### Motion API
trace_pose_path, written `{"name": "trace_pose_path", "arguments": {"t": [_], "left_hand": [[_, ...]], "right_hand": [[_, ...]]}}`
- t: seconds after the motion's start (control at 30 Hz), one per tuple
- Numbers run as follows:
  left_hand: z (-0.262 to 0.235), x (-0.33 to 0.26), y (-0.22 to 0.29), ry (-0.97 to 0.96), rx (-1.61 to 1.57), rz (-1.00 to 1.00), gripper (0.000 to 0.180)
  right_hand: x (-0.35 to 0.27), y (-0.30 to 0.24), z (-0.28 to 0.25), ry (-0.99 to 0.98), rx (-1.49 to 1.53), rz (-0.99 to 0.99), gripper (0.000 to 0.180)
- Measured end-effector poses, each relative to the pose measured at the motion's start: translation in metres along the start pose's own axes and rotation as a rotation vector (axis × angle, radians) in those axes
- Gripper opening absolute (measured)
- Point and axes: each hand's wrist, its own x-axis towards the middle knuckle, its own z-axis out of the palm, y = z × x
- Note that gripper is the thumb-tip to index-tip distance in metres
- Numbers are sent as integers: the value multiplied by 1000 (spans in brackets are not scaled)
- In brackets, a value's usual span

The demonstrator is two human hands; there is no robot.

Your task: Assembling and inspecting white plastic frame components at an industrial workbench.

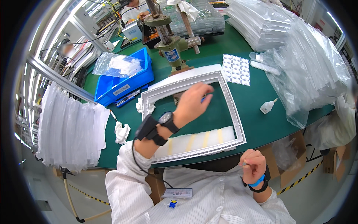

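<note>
A white rectangular frame (pixel 239 125) with a ribbed edge lies on the green table in front of me. My left hand (pixel 192 102) is over its opening, fingers curled. A bit of blue shows beneath the thumb; what this thing is stays hidden. Close to my body, off the table's front edge, my right hand (pixel 254 166) is pinched closed. Something small and greyish shows at its fingertips, too small to name. White foam (pixel 199 141) with yellowish strips lies under the frame's near side, with more white sheet beneath the far side.
Beyond the frame rises a green press (pixel 169 48). A blue bin (pixel 125 84) and stacked white sleeves (pixel 71 128) are on the left. To the right are a label sheet (pixel 236 70), a small bottle (pixel 267 107) and bagged parts (pixel 309 63). Another person (pixel 132 11) sits at the far side.
</note>
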Motion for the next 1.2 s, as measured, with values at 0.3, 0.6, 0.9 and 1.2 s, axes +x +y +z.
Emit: {"name": "trace_pose_path", "arguments": {"t": [0.3,0.6,0.9,1.2], "left_hand": [[-30,-55,-28,-313,617,-220,28],[-105,-52,74,-68,-699,-293,25],[-98,-78,123,-422,-694,-202,51],[-95,-83,119,-329,-177,62,56]], "right_hand": [[3,-2,13,32,42,63,21],[43,-29,25,70,236,350,11],[99,-52,25,-131,-22,417,10],[106,-50,14,-257,-172,343,8]]}}
